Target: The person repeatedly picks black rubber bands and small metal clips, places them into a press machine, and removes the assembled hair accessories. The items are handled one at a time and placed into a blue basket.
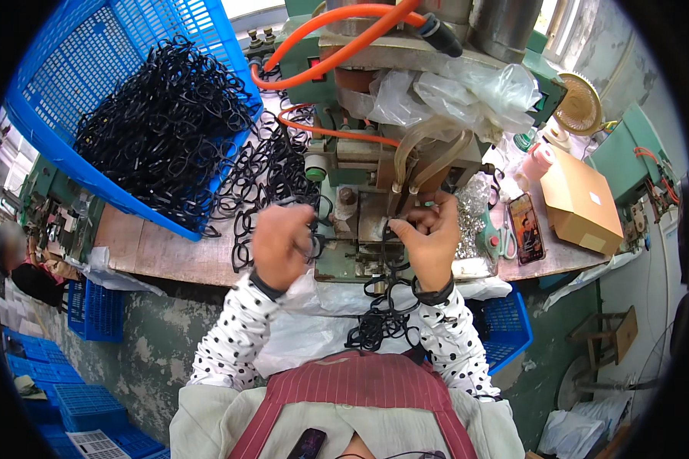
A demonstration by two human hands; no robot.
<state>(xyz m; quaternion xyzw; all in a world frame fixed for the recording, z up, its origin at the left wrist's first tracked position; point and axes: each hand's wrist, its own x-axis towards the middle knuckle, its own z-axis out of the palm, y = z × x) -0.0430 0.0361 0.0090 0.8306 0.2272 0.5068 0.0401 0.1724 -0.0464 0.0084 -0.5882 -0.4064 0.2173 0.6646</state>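
Note:
My right hand [434,239] is at the middle of a green bench machine [346,264], thumb and fingers closed on a small black loop-shaped piece [391,229] at its metal block. Beneath the machine's two hanging tubes, the fingers partly cover that piece. My left hand [282,243] hovers left of the block, fingers curled and smeared by motion; whether it grips anything is hidden. Close to it lie scattered black loops [243,229] on the table. More loops [383,321] are bunched in front of the machine, over white plastic sheeting near my apron.
A blue basket [53,149] heaped with black loops leans at the left. To the right are shiny small metal parts [471,229], scissors [501,236], a phone [525,229] and a cardboard box [582,203]. Orange hoses [314,73] arch above the machine. Another blue crate [513,329] stands below.

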